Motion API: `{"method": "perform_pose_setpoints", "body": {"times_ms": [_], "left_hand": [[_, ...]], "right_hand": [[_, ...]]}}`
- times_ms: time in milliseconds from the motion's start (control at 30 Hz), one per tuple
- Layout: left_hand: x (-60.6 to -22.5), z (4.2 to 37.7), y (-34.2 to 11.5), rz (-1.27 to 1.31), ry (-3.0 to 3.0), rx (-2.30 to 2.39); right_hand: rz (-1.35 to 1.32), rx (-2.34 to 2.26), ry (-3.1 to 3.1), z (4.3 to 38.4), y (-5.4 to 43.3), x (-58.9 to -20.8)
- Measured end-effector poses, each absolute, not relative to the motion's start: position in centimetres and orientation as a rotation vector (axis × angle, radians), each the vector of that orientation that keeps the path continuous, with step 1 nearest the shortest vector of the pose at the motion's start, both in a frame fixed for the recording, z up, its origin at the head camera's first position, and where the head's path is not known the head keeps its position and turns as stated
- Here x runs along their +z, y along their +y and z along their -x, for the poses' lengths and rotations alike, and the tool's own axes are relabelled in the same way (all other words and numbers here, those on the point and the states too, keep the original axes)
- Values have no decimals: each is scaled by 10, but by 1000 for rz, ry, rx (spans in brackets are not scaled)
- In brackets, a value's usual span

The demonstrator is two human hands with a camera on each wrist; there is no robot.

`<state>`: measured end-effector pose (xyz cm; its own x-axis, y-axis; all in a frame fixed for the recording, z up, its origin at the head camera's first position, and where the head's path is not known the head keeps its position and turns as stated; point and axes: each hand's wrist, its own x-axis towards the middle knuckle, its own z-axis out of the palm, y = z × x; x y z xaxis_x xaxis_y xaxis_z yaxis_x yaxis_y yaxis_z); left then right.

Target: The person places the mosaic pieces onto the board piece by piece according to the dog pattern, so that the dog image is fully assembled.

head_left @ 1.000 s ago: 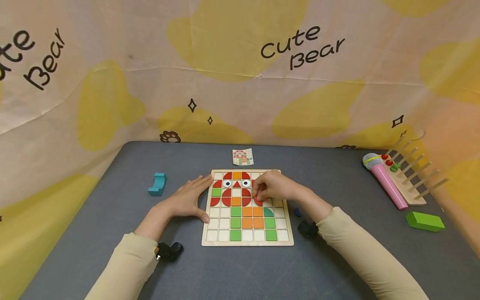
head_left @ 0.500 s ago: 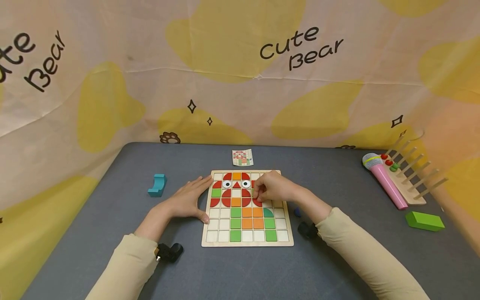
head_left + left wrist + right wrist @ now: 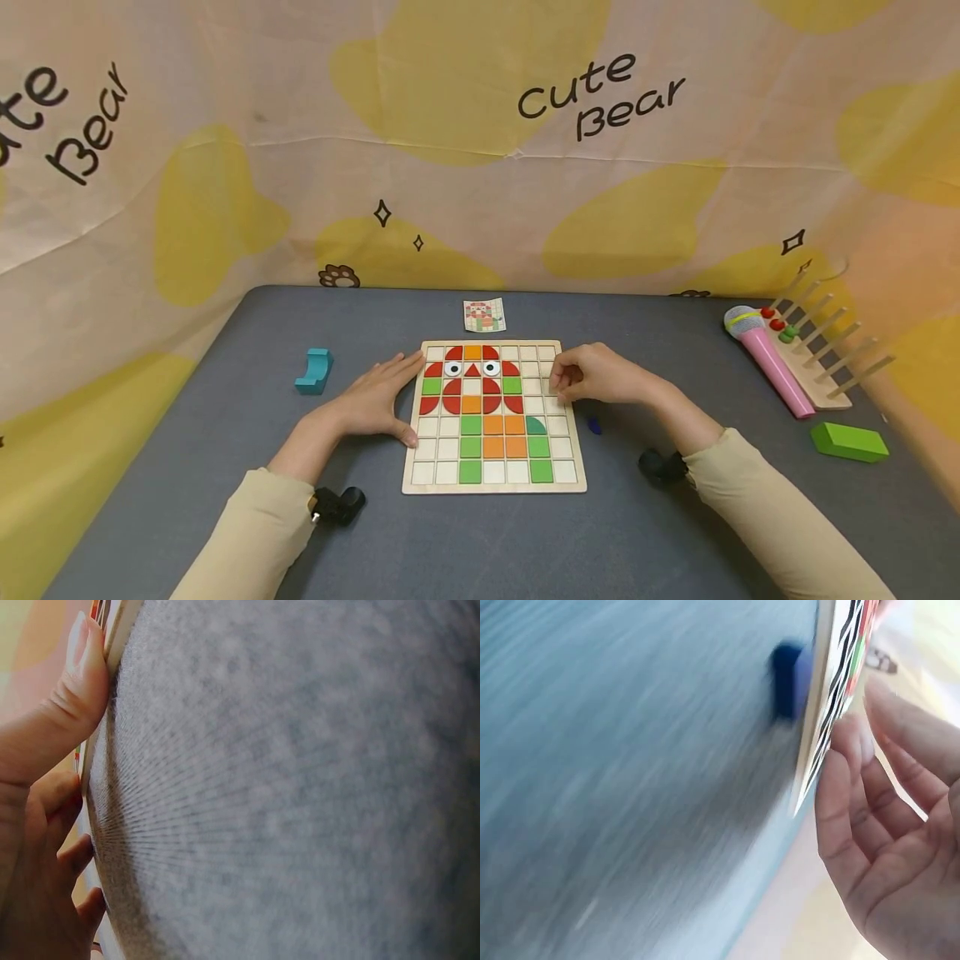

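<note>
A square wooden mosaic board [image 3: 495, 488] lies on the table, its grid partly filled with red, orange and green tiles and two eye tiles. My left hand [image 3: 372, 400] rests along its left edge, fingers straight, with the thumb lower down at the rim. Over the right edge is my right hand [image 3: 600, 372], its fingers loosely bent and nothing between thumb and fingertips in the right wrist view. A red rounded tile [image 3: 513, 405] sits in its cell left of that hand. Just beyond the board's right edge lies a small dark blue piece [image 3: 594, 427].
A picture card [image 3: 484, 315] lies behind the board. To the left stands a teal curved block [image 3: 315, 371]. On the right are a pink toy microphone [image 3: 776, 371], a wooden peg rack [image 3: 832, 392] with red and green beads, and a green block [image 3: 850, 442].
My right hand has left the red tile and moved right to the board's edge, uncovering red and green tiles and blank cells. My left hand stays in place.
</note>
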<state>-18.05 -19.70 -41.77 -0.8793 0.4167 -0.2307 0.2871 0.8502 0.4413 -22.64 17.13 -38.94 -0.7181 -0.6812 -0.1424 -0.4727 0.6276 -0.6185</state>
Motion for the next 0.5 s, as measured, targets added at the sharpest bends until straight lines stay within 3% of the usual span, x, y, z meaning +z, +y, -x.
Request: {"method": "perform_pose_setpoints", "body": {"times_ms": [500], "left_hand": [[-419, 181, -197, -536, 2719, 563]], "right_hand": [[904, -796, 2251, 223, 223, -396]]}}
